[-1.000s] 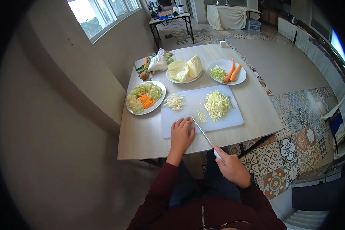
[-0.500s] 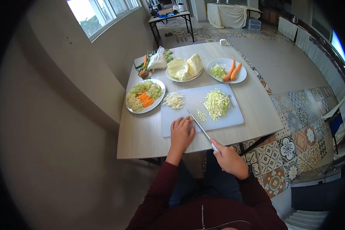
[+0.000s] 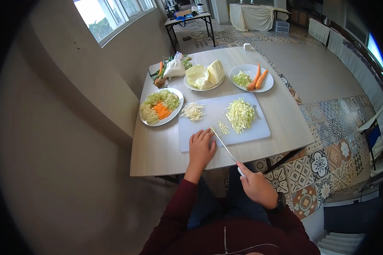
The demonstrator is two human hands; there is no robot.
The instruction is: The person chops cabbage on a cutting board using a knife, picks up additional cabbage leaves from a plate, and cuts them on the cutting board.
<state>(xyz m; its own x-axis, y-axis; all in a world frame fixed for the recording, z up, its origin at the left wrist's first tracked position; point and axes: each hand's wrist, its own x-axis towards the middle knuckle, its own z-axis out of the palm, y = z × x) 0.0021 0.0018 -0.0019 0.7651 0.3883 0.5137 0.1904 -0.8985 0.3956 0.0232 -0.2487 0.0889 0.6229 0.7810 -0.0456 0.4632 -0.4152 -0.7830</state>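
Observation:
My right hand (image 3: 259,188) is closed round the white handle of a kitchen knife (image 3: 226,148). The blade slants up and left, its tip by the fingertips of my left hand (image 3: 201,148). Those fingers are curled and press a pale piece of cabbage (image 3: 212,129), mostly hidden, against the white cutting board (image 3: 238,142). A few cut strips (image 3: 224,127) lie just right of the blade. Farther right on the board is a big heap of shredded cabbage (image 3: 240,115); a smaller pile of whitish strips (image 3: 192,111) sits at the left.
A plate (image 3: 179,112) of shredded vegetables, with orange carrot strips, stands left of the board. Behind are cabbage pieces (image 3: 198,77) on a plate, a plate (image 3: 268,88) with two carrots (image 3: 261,79), and a white bag (image 3: 174,68) among vegetables. A small peeler-like tool (image 3: 257,112) lies beside the heap.
My right hand has moved slightly down and right, drawing the knife back so its tip is nearer my left fingertips. My left hand stays in place.

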